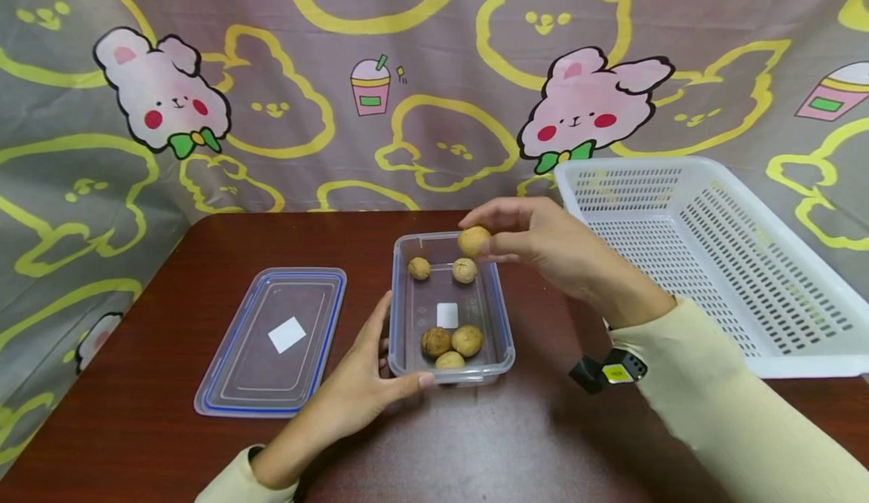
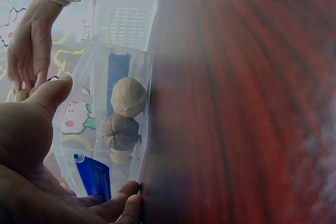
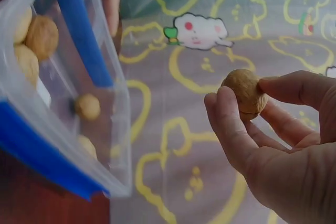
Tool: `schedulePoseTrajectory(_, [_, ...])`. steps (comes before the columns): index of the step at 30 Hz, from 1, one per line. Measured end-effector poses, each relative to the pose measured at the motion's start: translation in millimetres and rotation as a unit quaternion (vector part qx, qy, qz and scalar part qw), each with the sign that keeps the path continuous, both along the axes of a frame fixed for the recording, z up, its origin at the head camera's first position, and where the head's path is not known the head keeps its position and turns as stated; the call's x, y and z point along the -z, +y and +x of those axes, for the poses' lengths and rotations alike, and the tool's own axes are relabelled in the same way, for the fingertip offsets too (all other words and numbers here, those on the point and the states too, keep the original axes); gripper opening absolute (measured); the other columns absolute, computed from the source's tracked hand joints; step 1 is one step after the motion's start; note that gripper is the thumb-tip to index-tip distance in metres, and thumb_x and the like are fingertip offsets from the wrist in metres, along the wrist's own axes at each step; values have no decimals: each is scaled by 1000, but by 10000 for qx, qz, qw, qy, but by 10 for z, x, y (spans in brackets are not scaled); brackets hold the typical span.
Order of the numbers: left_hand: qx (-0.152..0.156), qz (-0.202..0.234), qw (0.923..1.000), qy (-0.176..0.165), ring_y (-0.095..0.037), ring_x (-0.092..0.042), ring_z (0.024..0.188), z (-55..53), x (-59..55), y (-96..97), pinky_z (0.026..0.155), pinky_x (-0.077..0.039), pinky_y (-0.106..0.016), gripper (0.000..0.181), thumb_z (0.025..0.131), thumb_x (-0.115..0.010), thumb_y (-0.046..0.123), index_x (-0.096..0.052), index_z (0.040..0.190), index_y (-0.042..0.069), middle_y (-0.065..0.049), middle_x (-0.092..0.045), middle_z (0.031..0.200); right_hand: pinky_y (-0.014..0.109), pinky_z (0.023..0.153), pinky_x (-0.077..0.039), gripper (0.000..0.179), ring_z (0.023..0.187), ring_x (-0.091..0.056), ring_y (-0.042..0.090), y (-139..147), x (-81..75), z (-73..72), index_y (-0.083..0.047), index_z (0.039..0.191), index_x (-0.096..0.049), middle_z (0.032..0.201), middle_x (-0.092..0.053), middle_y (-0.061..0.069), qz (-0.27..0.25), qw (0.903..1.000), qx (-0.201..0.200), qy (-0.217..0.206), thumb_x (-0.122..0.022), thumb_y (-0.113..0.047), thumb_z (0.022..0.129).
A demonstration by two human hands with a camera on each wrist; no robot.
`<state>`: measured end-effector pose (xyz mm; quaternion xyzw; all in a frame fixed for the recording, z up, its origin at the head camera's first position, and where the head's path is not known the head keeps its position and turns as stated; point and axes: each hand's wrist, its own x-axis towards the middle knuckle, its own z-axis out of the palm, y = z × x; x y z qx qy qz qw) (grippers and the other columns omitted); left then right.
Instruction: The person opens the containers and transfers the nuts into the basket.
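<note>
My right hand [image 1: 543,250] pinches a walnut [image 1: 474,241] between thumb and fingers above the far right corner of a clear plastic food container [image 1: 504,322]. In the right wrist view the held walnut [image 3: 244,93] is round and tan, apart from the container wall. My left hand [image 1: 366,375] grips the container at its near left corner, thumb on the front rim and fingers along the left side. Inside, two walnuts [image 1: 465,270] lie at the far end and three walnuts [image 1: 436,342] cluster at the near end. A blue clip flap [image 2: 94,177] shows on the container's side.
Left of the container, a clear lid [image 1: 271,360] with a blue seal and a white label lies flat on the dark red table [image 1: 156,337]. A white perforated basket [image 1: 781,363] stands on the right, beyond my right forearm. A patterned cloth [image 1: 434,65] hangs behind the table.
</note>
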<state>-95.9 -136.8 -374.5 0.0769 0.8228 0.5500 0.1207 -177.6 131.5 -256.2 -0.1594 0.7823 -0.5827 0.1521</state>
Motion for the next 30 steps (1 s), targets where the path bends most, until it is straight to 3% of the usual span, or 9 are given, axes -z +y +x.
schedulePoseTrajectory(4, [-23,-8,10000,-9,-35,-54,139,12,-6,1,101,-58,-37,123,83,-91,25,-4,170,24,-21,-30,168,35,101,-56,32,113,-65,25,213,-88,-7,-3,130,-67,124,-69,8,-65,9998,113,135,-69,-7,98])
schedulePoseTrajectory(10, [-25,24,10000,12,-35,-54,139,7,-2,5,101,-58,-35,123,83,-91,24,-5,170,23,-20,-30,168,28,98,-57,29,114,-67,22,601,-96,-107,-6,131,-67,127,-70,4,-342,9981,299,416,-66,-9,102])
schedulePoseTrajectory(18, [-6,77,10000,13,-34,-54,139,-3,7,11,99,-58,-31,123,83,-91,24,-4,170,22,-19,-30,168,23,95,-59,31,109,-72,19,1225,82,-297,-5,130,-70,124,-72,4,-1143,9922,246,433,-61,4,101])
schedulePoseTrajectory(30, [-47,-30,10000,43,-34,-53,140,-11,21,3,103,-57,-35,123,83,-91,25,-4,170,24,-18,-30,169,21,92,-59,36,104,-74,18,1861,326,-485,-5,130,-70,126,-73,1,-1155,9916,485,322,-54,11,102])
